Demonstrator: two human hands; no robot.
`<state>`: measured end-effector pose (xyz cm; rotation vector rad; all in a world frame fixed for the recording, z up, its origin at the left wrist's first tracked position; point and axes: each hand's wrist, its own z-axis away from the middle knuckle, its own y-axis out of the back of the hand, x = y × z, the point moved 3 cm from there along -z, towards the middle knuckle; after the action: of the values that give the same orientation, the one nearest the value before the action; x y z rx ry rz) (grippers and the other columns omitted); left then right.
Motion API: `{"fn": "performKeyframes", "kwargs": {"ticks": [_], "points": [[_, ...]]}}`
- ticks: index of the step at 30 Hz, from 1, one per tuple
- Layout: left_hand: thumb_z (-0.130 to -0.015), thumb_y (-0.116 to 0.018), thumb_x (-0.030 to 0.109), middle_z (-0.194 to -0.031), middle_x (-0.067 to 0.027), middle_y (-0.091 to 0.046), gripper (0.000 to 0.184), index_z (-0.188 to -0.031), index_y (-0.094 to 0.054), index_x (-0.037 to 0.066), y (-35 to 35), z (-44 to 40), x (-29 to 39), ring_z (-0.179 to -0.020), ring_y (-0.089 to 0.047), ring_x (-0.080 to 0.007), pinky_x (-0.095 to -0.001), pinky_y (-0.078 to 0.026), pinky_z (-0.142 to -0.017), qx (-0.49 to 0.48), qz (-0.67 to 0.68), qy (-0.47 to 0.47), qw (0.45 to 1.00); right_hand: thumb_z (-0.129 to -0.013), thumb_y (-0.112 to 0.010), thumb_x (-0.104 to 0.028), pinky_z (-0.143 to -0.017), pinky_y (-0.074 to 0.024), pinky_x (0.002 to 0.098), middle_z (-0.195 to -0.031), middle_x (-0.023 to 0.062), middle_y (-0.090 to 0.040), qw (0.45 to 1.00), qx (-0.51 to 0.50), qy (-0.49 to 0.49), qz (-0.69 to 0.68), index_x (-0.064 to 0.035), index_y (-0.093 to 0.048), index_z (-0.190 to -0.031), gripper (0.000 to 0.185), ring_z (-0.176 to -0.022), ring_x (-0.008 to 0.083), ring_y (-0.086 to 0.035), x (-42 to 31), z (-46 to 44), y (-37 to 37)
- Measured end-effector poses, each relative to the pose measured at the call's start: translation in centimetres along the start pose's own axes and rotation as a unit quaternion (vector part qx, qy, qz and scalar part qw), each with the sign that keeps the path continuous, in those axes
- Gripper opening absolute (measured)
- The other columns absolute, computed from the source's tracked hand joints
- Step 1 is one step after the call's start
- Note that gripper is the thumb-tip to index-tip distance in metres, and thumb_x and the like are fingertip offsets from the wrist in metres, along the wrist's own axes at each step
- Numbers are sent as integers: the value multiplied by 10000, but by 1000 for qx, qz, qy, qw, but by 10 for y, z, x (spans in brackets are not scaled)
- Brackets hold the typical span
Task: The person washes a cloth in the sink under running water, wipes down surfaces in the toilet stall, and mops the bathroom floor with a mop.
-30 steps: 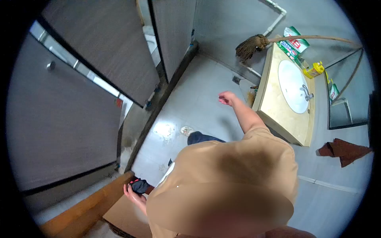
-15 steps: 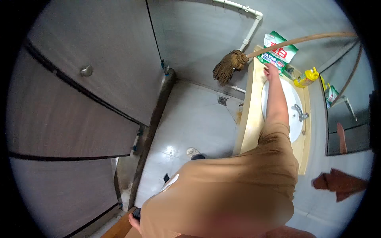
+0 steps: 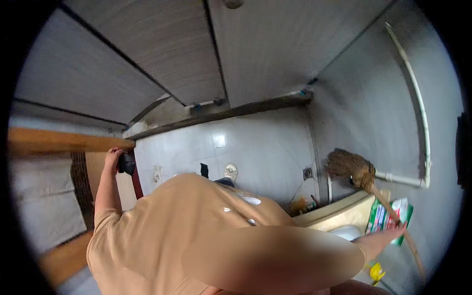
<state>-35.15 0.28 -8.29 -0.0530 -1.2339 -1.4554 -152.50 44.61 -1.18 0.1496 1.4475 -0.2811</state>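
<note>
At the left, my left hand (image 3: 113, 158) is closed at a dark black object (image 3: 126, 164) whose kind I cannot make out, right by the end of an orange wooden board. My right hand (image 3: 395, 233) reaches far out to the right, fingers stretched and somewhat blurred, beside the wooden handle of a broom (image 3: 365, 178). Whether it touches the handle is unclear. Under the handle is a green and white detergent bag (image 3: 374, 216) on the washbasin counter. The broom's bristle head points toward the floor drain.
A cream counter (image 3: 322, 221) with a white basin (image 3: 345, 231) stands at the right, a yellow bottle (image 3: 377, 272) nearby. Grey stall doors (image 3: 275, 44) line the far side above a raised ledge (image 3: 236, 110). A white pipe (image 3: 420, 110) runs along the wall.
My view has turned left, so the broom, counter and bag now sit lower right. My left arm shows fully now. My right hand remains near the bag and broom handle.
</note>
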Motion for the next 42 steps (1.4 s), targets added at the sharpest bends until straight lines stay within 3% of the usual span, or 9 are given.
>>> {"fn": "performKeyframes", "kwargs": {"ticks": [9,16,22,25,31,35,39,40,42], "points": [[-746,-576,124,-978,-127,-558,398,-1114,-478,8,34,-33,-29,-827,-554,-208,-314,-453,-685,4,-72,3,997,-781,-629,-304,-684,-461,284,-948,143,-591,997,57,23,-39,65,-545,-1024,450,-842,207,-574,-14,25,-35],[-767,-525,99,-998,-134,-552,420,-1172,-455,11,34,-28,-21,-883,-549,-232,-320,-461,-714,-3,-68,-5,998,-753,-665,-211,-621,-449,290,-736,82,-567,971,-170,163,-29,-16,-567,-848,238,-700,186,-554,-33,147,-140],[-678,-480,-38,-748,-96,-576,245,-909,-520,33,30,-17,-100,-649,-593,-209,-319,-491,-560,-89,136,46,986,-749,-662,-109,-560,-400,257,-687,22,-527,867,-458,195,38,-78,-534,-765,133,-603,106,-482,-30,343,-286],[-699,-470,2,-766,-90,-574,261,-956,-514,22,53,-18,-174,-670,-571,-205,-325,-485,-601,-125,166,110,972,-743,-660,-84,-560,-388,254,-666,27,-510,777,-575,213,139,-57,-519,-739,144,-594,112,-473,-9,477,-311],[-642,-514,93,-677,-19,-539,126,-735,-589,55,104,33,-236,-608,-479,-128,-257,-392,-543,-63,146,145,977,-684,-695,-78,-578,-395,255,-641,40,-520,680,-631,238,287,-51,-525,-706,173,-589,129,-489,51,581,-290],[-695,-552,131,-699,-7,-541,100,-748,-595,57,128,26,-280,-680,-484,-118,-248,-390,-635,-41,149,118,981,-689,-695,-45,-535,-408,253,-649,29,-525,758,-531,293,240,-64,-529,-696,167,-590,122,-501,39,529,-293],[-725,-575,231,-775,-40,-561,231,-877,-604,60,138,5,-312,-734,-515,-155,-289,-421,-668,-75,186,182,963,-667,-718,-80,-726,-429,302,-764,42,-547,913,-345,178,123,-33,-572,-822,218,-756,165,-521,-13,508,-245],[-736,-580,256,-797,-45,-562,261,-908,-598,60,134,-3,-326,-739,-517,-157,-300,-426,-672,-94,196,157,963,-663,-708,-60,-729,-423,298,-797,26,-560,899,-386,172,110,-65,-575,-848,228,-782,147,-519,7,396,-247],[-760,-570,265,-844,-46,-568,245,-905,-572,67,136,-34,-372,-766,-523,-171,-313,-431,-683,-113,139,148,973,-650,-672,8,-709,-419,278,-817,-1,-578,917,-372,106,93,-109,-591,-826,226,-783,122,-520,13,378,-196]]}}
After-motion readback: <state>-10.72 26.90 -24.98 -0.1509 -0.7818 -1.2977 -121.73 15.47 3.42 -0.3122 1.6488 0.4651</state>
